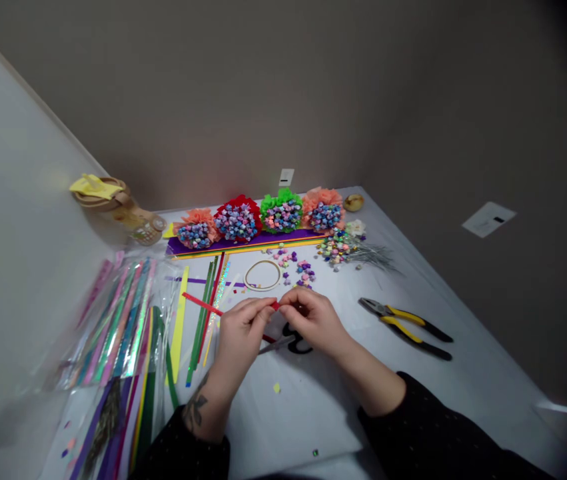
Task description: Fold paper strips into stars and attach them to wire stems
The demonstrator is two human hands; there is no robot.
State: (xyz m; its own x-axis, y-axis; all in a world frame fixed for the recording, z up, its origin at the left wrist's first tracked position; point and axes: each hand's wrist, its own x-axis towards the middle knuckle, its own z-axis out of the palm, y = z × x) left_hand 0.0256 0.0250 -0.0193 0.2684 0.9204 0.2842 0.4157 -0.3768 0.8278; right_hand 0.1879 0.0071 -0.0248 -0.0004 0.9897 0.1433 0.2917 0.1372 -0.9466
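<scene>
A red paper strip (202, 303) runs out from behind my left hand (240, 333), whose thumb and fingers are closed on it. My right hand (316, 321) pinches the small red folded end between its fingertips, close against the left fingertips. Both hands hover over the middle of the white table (283, 413). Under them lies a pair of scissors (299, 341) with black handles, partly hidden by the hands. Just beyond, a pale ring-shaped hoop (262, 275) and small folded paper stars (304, 272) lie on the table.
Paper flowers filled with stars (237, 220) line the back edge. Yellow-black pliers (408, 327) lie at right, with thin wires (373, 255) behind. Green strips (202, 323), a yellow strip (179, 327) and plastic-bagged strips (123, 313) cover the left. A brown basket (106, 190) stands at back left.
</scene>
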